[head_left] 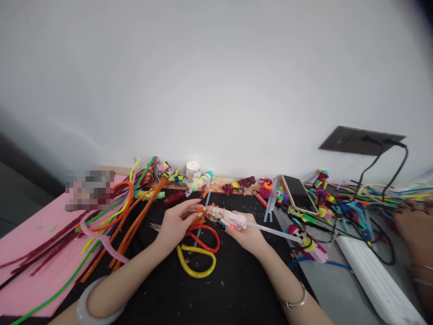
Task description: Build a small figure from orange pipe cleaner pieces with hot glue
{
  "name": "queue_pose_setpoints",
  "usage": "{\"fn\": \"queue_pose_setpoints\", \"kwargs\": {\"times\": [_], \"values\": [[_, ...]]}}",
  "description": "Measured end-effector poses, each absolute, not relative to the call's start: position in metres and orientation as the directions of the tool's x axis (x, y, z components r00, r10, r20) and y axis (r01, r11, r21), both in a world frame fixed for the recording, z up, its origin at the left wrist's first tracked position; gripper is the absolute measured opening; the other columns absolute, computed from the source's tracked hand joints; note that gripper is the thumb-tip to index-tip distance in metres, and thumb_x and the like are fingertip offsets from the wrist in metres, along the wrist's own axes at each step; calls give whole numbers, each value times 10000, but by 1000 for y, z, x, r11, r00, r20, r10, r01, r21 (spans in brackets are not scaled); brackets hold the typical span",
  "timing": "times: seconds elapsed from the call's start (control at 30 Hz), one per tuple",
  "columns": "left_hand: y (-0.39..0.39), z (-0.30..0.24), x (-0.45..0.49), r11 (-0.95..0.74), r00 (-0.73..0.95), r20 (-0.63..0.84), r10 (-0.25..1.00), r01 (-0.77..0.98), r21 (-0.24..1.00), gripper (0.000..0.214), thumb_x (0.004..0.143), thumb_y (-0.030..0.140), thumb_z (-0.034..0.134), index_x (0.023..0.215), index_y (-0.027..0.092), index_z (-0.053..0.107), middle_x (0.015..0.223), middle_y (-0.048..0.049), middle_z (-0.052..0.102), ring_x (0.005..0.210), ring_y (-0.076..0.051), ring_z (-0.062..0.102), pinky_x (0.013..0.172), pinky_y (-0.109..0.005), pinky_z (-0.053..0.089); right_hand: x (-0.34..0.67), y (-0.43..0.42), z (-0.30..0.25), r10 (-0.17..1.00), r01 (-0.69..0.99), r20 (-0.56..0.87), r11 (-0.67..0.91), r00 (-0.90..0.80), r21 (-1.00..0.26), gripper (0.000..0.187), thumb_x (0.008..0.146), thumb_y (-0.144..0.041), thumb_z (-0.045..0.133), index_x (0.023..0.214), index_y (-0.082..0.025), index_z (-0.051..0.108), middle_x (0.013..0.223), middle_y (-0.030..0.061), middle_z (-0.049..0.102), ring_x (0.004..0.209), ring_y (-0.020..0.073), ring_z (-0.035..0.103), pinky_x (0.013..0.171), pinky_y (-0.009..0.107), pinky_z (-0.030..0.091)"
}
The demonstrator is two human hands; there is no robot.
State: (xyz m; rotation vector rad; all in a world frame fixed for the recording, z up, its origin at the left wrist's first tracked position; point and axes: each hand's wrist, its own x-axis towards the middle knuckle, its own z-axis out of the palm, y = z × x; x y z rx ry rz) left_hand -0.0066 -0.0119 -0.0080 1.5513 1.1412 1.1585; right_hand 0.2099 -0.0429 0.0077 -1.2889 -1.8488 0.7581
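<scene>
My right hand [252, 240] is wrapped round a pale pink hot glue gun [236, 220], with a small red light glowing on its side. A long translucent glue stick [270, 231] runs out of the back of the gun to the right. In front of the gun's tip, my left hand [175, 225] pinches a small orange fuzzy piece [201, 209], partly hidden by the fingers. Below the hands lie scissors [196, 273] with one red and one yellow handle loop. Their blade tip shows left of my left hand.
Pipe cleaners [125, 221] spread over a pink board [40, 234] at left. Fuzzy figures [199, 181], a white paper cup [193, 170] and a phone [299, 194] line the wall. A white power strip [379, 280] lies at right, near another person's hand [411, 225].
</scene>
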Motion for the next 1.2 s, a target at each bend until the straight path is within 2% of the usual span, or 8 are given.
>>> {"fn": "queue_pose_setpoints", "kwargs": {"times": [0.23, 0.47, 0.67, 1.0, 1.2], "values": [[-13, -7, -5, -196, 145, 175, 974, 143, 970, 333, 760, 247, 633, 1075, 144, 611, 938, -79, 728, 890, -206, 692, 876, -364, 544, 213, -42, 1, 940, 504, 242, 334, -240, -796, 160, 736, -159, 574, 859, -199, 668, 768, 11, 691, 637, 155, 608, 600, 250, 495], [-13, -7, -5, -216, 144, 194, 970, 160, 963, 333, 752, 249, 635, 1069, 146, 614, 940, -80, 731, 897, -216, 693, 870, -373, 548, 212, -42, 3, 940, 524, 234, 333, -247, -784, 170, 731, -140, 574, 852, -196, 680, 746, 3, 693, 615, 148, 615, 584, 243, 497], [-14, -7, -7, -277, 154, 246, 957, 228, 933, 307, 776, 238, 609, 1073, 162, 620, 965, -70, 729, 904, -214, 692, 881, -377, 541, 211, -42, 4, 942, 501, 229, 326, -245, -801, 236, 753, -148, 565, 946, -213, 683, 881, 21, 716, 730, 173, 650, 691, 280, 523], [-14, -4, -8, -285, 131, 259, 957, 250, 925, 307, 774, 226, 597, 1074, 164, 620, 950, -64, 735, 897, -213, 695, 877, -381, 541, 212, -43, 5, 936, 558, 247, 349, -252, -752, 220, 731, -158, 571, 890, -233, 704, 734, -13, 704, 607, 152, 621, 588, 248, 518], [-13, -7, -9, -294, 150, 263, 953, 253, 922, 315, 786, 224, 587, 1095, 174, 611, 960, -60, 731, 897, -211, 694, 879, -382, 540, 213, -42, 5, 942, 514, 242, 330, -231, -792, 195, 749, -172, 566, 886, -218, 697, 833, 17, 720, 731, 186, 663, 668, 278, 535]]}}
